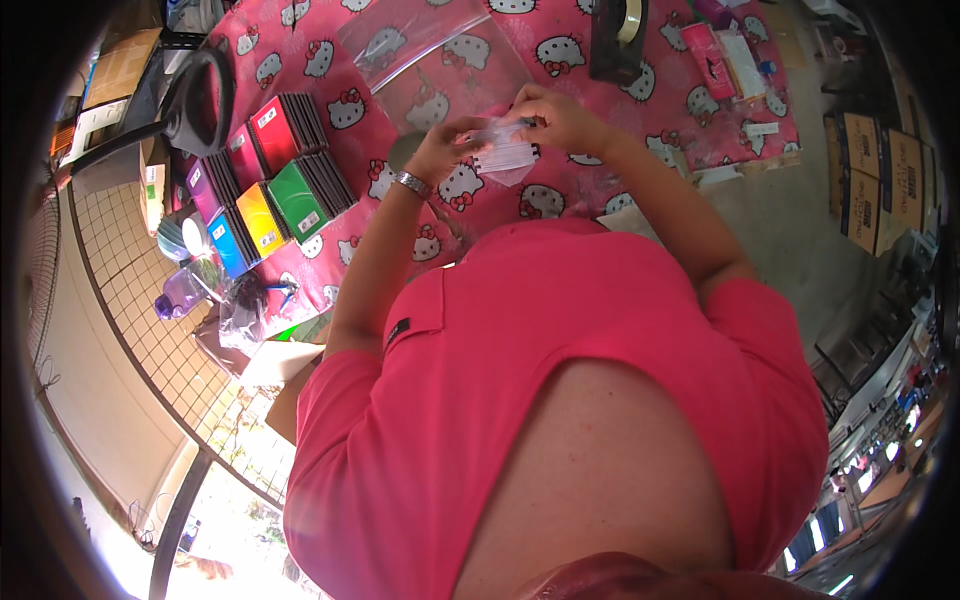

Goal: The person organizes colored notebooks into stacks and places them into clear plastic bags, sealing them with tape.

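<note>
The small white stack [505, 158], with clear film about it, sits between the hands over the pink patterned tabletop [345, 140]; whether it touches the surface is hidden. The left hand [450, 150] pinches its left edge and the right hand [555, 117] grips its upper right corner, probably to steady both ends. Leftward, coloured pads [300, 195] stand grouped by colour, seemingly to tell them apart quickly. Beyond lies a flat clear bag [440, 75], then a black tape dispenser [610, 62], likely placed within reach.
</note>
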A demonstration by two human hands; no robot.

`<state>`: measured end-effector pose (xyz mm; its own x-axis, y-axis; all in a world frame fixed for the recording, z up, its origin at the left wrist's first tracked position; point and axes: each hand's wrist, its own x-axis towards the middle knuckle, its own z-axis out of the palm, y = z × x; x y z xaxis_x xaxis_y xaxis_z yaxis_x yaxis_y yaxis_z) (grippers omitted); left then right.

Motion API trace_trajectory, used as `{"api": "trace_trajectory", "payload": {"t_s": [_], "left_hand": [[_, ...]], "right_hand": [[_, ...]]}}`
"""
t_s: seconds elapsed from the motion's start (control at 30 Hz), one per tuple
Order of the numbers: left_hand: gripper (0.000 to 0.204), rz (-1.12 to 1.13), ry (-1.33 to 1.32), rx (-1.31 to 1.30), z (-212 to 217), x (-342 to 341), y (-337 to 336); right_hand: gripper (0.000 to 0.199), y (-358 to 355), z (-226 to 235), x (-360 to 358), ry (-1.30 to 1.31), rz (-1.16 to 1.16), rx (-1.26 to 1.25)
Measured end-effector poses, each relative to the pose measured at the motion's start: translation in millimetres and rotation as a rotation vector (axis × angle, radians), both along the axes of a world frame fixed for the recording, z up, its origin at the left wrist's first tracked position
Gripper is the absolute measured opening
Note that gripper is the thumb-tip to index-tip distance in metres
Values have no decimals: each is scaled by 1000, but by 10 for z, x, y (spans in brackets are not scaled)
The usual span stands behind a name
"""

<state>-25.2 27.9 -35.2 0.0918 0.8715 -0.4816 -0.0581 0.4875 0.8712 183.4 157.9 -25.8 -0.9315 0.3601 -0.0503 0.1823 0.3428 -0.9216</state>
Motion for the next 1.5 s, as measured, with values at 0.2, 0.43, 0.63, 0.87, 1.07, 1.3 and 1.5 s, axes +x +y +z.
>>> {"api": "trace_trajectory", "payload": {"t_s": [0.2, 0.43, 0.63, 0.87, 1.07, 1.3, 1.5], "left_hand": [[19, 131, 908, 526, 142, 385, -49], [44, -184, 770, 696, 527, 295, -303], [36, -125, 968, 770, 221, 376, -395], [15, 381, 862, 346, 182, 613, -306], [21, 272, 1099, 313, 246, 567, -194], [38, 85, 933, 223, 289, 401, -54], [38, 310, 625, 269, 197, 352, -241]], "right_hand": [[22, -209, 25, -2, 82, -189, 149], [26, -211, 248, 272, 276, 97, 514], [20, -394, 74, 164, 262, 22, 622], [16, -618, 98, -32, -52, -449, 497], [27, -96, 82, 99, 98, -543, 447], [21, 811, -396, 894, -54, -1189, -495], [9, 148, -635, 950, 419, -1124, -874]]}}
